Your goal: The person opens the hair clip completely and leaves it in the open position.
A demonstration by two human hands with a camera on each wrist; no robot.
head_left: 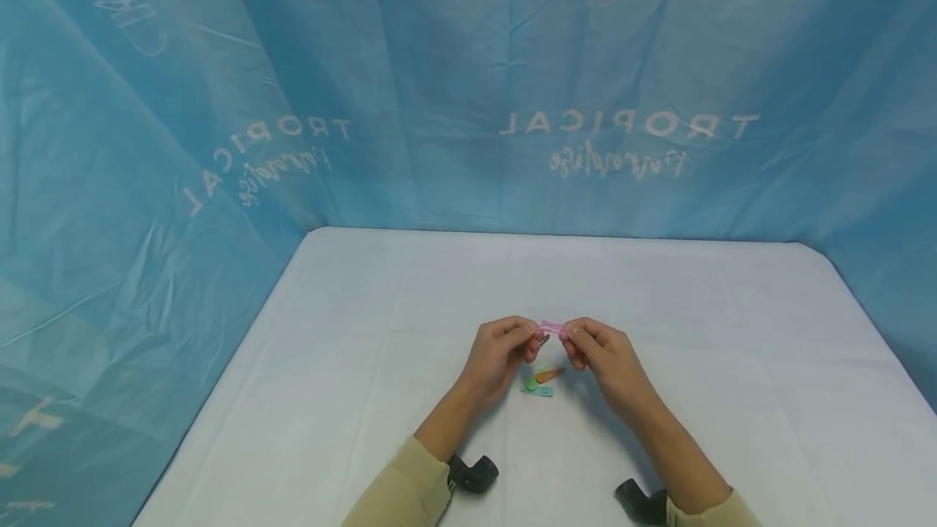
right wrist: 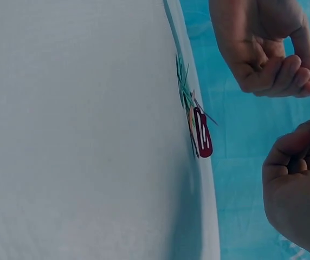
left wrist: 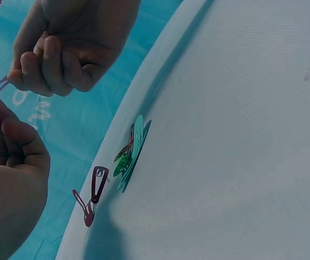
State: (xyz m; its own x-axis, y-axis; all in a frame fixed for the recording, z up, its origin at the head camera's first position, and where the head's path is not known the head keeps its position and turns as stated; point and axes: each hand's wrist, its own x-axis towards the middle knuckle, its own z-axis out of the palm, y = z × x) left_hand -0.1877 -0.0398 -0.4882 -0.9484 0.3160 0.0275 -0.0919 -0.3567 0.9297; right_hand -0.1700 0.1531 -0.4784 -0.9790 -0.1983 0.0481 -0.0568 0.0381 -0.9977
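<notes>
A pink snap hair clip (head_left: 552, 328) is held up over the table between both hands. My left hand (head_left: 492, 360) pinches its left end between thumb and fingertips, while my right hand (head_left: 607, 363) pinches the right end. On the white table just below them lies a small heap of hair clips: an orange one (head_left: 549, 375), a light green one (head_left: 531, 385) and a teal one (head_left: 543, 391). Dark red clips show beside the heap in the left wrist view, one of them (left wrist: 99, 183) spread open; fingers partly cover them from the head view.
The clips lie on a white-covered table (head_left: 366, 332). Blue printed curtains (head_left: 454, 104) hang behind it and along its left side. Black wrist-worn devices (head_left: 474, 474) sit at both sleeve cuffs, close above the tabletop.
</notes>
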